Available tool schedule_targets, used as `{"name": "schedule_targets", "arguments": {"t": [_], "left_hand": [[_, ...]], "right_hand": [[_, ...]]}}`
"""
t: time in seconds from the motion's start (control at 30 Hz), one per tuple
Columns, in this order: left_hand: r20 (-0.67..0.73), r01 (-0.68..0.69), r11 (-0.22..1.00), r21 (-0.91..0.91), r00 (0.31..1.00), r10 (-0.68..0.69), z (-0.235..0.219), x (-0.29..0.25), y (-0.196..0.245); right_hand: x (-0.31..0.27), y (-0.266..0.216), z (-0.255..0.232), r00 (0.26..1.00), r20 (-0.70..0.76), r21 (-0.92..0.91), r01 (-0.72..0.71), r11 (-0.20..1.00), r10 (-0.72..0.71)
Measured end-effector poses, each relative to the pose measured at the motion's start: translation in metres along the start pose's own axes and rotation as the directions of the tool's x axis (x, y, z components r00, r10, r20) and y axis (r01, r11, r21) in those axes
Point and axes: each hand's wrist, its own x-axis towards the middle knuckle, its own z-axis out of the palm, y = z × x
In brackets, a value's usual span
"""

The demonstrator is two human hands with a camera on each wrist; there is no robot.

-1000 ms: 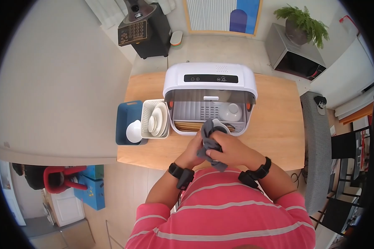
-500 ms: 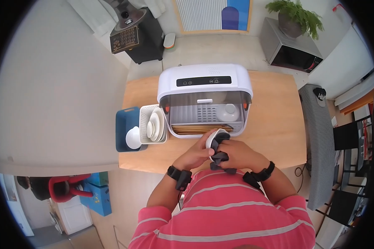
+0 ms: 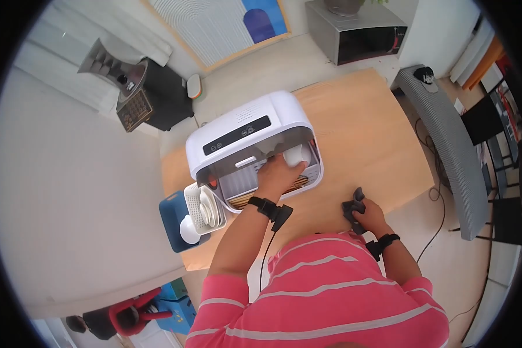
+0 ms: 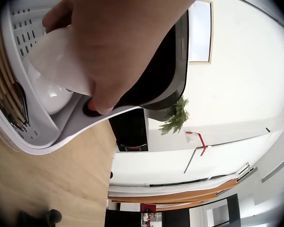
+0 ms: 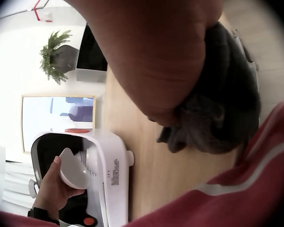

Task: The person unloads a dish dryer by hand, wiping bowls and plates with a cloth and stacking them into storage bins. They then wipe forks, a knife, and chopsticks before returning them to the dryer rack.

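Note:
My left hand (image 3: 277,174) reaches in at the front of a white dish sterilizer cabinet (image 3: 290,107) with its dark see-through door raised. It grips a white bowl (image 5: 75,170) by the side, tilted above the rack. Below that, another white bowl (image 4: 51,98) sits in the rack, partly hidden by the held one. Wooden chopsticks (image 3: 242,201) lie in the front tray. Near the table's front edge, my right hand (image 3: 372,217) holds a bunched dark grey cloth (image 3: 354,210), whose folds hide some of the fingers.
Left of the cabinet stand a white basket (image 3: 190,199) holding white plates and a blue bin (image 3: 169,216) with a white dish in it. The wooden table (image 3: 359,127) extends to the right. A microwave (image 3: 330,29) stands behind it.
The hands were together with cloth and bowl in front of my body. Now my left hand has carried the bowl into the cabinet, and my right has moved right with the cloth.

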Motion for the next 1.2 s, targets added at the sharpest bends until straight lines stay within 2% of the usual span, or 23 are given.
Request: {"name": "schedule_targets", "arguments": {"t": [0.03, 0.07, 0.17, 0.23, 0.47, 0.53, 0.57, 0.77, 0.83, 0.87, 0.9, 0.93, 0.97, 1.03, 1.07, 1.13, 1.17, 1.2], "left_hand": [[-0.007, 0.001, 0.994, 0.108, 1.0, 0.0, 0.004, 0.006, 0.006], [0.008, -0.019, 0.993, 0.119, 1.0, 0.018, 0.01, 0.011, 0.009], [-0.003, -0.038, 0.973, 0.228, 0.999, 0.039, 0.032, 0.027, 0.01], [-0.031, -0.019, 0.928, 0.373, 0.999, 0.032, 0.045, 0.031, 0.009], [-0.054, 0.001, 0.874, 0.486, 0.998, 0.029, 0.066, 0.037, 0.009], [-0.147, 0.019, 0.85, 0.527, 0.987, 0.069, 0.072, 0.036, 0.006], [-0.149, 0.021, 0.851, 0.525, 0.987, 0.067, 0.07, 0.034, 0.006], [-0.112, 0.0, 0.93, 0.368, 0.993, 0.044, 0.06, 0.025, -0.01], [-0.208, -0.061, 0.957, 0.284, 0.97, 0.124, 0.06, 0.019, -0.019], [-0.213, -0.059, 0.958, 0.281, 0.969, 0.122, 0.063, 0.015, -0.031], [-0.323, -0.196, 0.951, 0.238, 0.908, 0.268, 0.068, 0.009, -0.047], [-0.433, -0.331, 0.92, 0.212, 0.812, 0.392, 0.071, 0.0, -0.06], [-0.437, -0.322, 0.923, 0.21, 0.814, 0.383, 0.07, -0.013, -0.07], [-0.489, -0.411, 0.912, 0.004, 0.795, 0.36, 0.066, -0.042, -0.093], [-0.496, -0.395, 0.919, 0.006, 0.797, 0.346, 0.066, -0.059, -0.105], [-0.528, -0.243, 0.953, -0.181, 0.842, 0.114, 0.066, -0.094, -0.129], [-0.535, -0.227, 0.957, -0.18, 0.839, 0.098, 0.067, -0.11, -0.141], [-0.492, -0.111, 0.943, -0.314, 0.868, -0.062, 0.068, -0.125, -0.153]], "right_hand": [[-0.005, 0.0, 0.004, 0.997, -0.081, 0.065, -0.005, 0.998, 0.01], [-0.009, -0.001, 0.008, 0.987, -0.162, 0.127, -0.004, 0.992, 0.025], [-0.01, -0.003, 0.009, 0.98, -0.187, 0.136, -0.037, 0.99, 0.063], [-0.009, 0.0, 0.01, 0.979, -0.19, 0.137, -0.042, 0.99, 0.068], [-0.008, 0.001, 0.013, 0.978, -0.2, 0.13, -0.04, 0.991, 0.066], [-0.008, 0.001, 0.012, 0.979, -0.195, 0.128, -0.04, 0.991, 0.065], [-0.008, 0.001, 0.011, 0.979, -0.192, 0.126, -0.041, 0.991, 0.065], [-0.006, 0.0, 0.013, 0.975, -0.215, 0.119, -0.03, 0.992, 0.055], [-0.005, -0.001, 0.011, 0.978, -0.201, 0.109, -0.038, 0.993, 0.059], [-0.004, -0.001, 0.009, 0.979, -0.193, 0.105, -0.05, 0.993, 0.07], [-0.003, -0.001, 0.008, 0.979, -0.193, 0.101, -0.047, 0.994, 0.066], [-0.002, -0.001, 0.008, 0.98, -0.184, 0.101, -0.054, 0.993, 0.072], [-0.002, -0.001, 0.008, 0.982, -0.171, 0.102, -0.06, 0.993, 0.077], [-0.002, 0.0, 0.008, 0.983, -0.169, 0.097, -0.058, 0.994, 0.074], [-0.001, 0.0, 0.009, 0.981, -0.175, 0.096, -0.061, 0.993, 0.078], [0.002, -0.003, 0.006, 0.985, -0.158, 0.085, -0.052, 0.995, 0.065], [0.003, -0.003, 0.005, 0.986, -0.154, 0.077, -0.057, 0.995, 0.068], [0.004, -0.004, 0.005, 0.989, -0.141, 0.072, -0.043, 0.997, 0.053]]}}
